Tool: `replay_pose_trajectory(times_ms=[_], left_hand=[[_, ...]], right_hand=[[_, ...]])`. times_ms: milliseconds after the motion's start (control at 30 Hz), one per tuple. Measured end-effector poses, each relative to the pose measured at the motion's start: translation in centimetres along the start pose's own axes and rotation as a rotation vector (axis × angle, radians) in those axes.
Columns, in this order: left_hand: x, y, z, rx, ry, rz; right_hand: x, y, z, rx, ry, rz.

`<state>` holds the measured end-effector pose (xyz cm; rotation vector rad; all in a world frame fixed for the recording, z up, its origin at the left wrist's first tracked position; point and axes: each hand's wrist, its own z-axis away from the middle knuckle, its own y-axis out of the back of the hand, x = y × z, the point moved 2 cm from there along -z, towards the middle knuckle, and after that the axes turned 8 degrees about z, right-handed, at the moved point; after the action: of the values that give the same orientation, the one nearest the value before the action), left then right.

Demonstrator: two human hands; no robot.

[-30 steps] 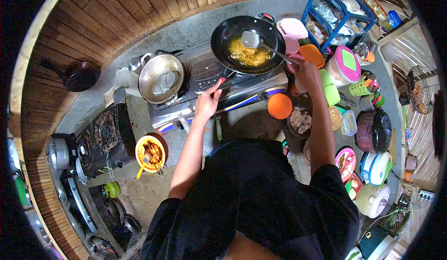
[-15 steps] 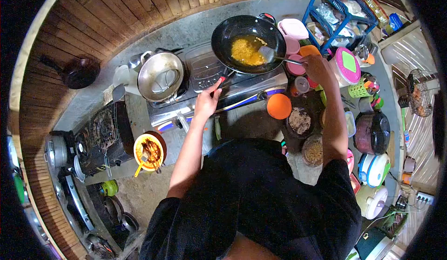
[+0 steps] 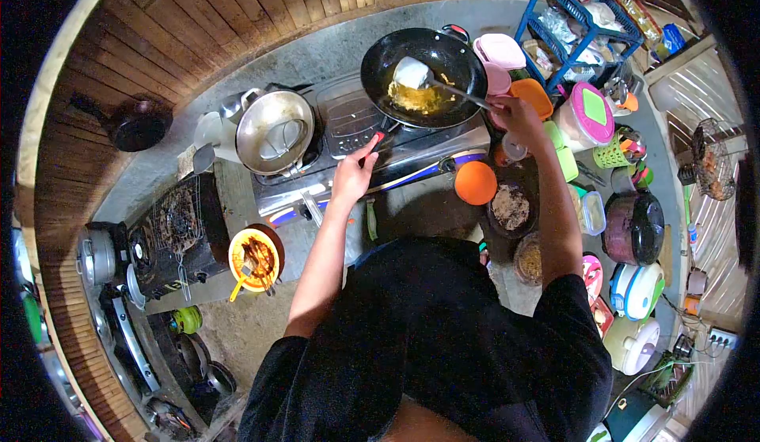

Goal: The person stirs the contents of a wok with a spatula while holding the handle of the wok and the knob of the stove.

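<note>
A black wok (image 3: 378,78) sits on the stove's right burner with yellow-brown bits in oil (image 3: 419,98) at its bottom. My left hand (image 3: 355,174) is closed around the wok's red-and-black handle (image 3: 378,137) at the near side. My right hand (image 3: 516,121), to the right of the wok, grips the long handle of a metal spatula (image 3: 413,72). The spatula's broad blade is over the middle of the wok, at the far edge of the food. Whether the blade touches the wok cannot be made out.
On the left burner sits a metal pan (image 3: 252,151) with a wire strainer (image 3: 289,137) inside. An orange bowl (image 3: 475,182) and a bowl of pale powder (image 3: 511,207) stand near my right forearm. A yellow bowl with a brush (image 3: 236,254) lies left. Behind right is a blue rack (image 3: 582,16).
The spatula blade has moved left and up, from the right side of the wok to its middle. My right hand has shifted slightly left. My left hand stays on the handle.
</note>
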<state>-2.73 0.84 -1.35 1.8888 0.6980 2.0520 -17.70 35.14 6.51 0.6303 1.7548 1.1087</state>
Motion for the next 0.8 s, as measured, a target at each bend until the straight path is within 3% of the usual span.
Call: replay_pose_trajectory(times_ms=[267, 333, 467, 567, 633, 733, 800], left_hand=[[0.5, 0.2, 0.0, 0.004, 0.005, -0.014], [1.2, 0.4, 0.2, -0.036, 0.109, -0.009], [0.9, 0.4, 0.2, -0.021, 0.071, 0.009], [1.1, 0.4, 0.3, -0.001, 0.028, 0.015], [1.2, 0.4, 0.3, -0.011, 0.042, 0.003], [1.0, 0.4, 0.2, -0.017, 0.050, 0.010], [0.7, 0.2, 0.0, -0.017, 0.044, 0.017]], right_hand=[[2.4, -0.9, -1.1, 0.149, -0.150, 0.431], [2.7, -1.1, -1.1, 0.226, -0.111, 0.472], [0.8, -0.7, -0.5, 0.116, -0.159, 0.446], [2.5, -2.5, -0.7, 0.080, -0.112, 0.222], [2.2, -3.0, -0.8, 0.096, 0.038, 0.310], [0.3, -2.7, 0.1, -0.079, -0.038, 0.131], [0.8, -3.8, 0.3, -0.081, -0.016, 0.078]])
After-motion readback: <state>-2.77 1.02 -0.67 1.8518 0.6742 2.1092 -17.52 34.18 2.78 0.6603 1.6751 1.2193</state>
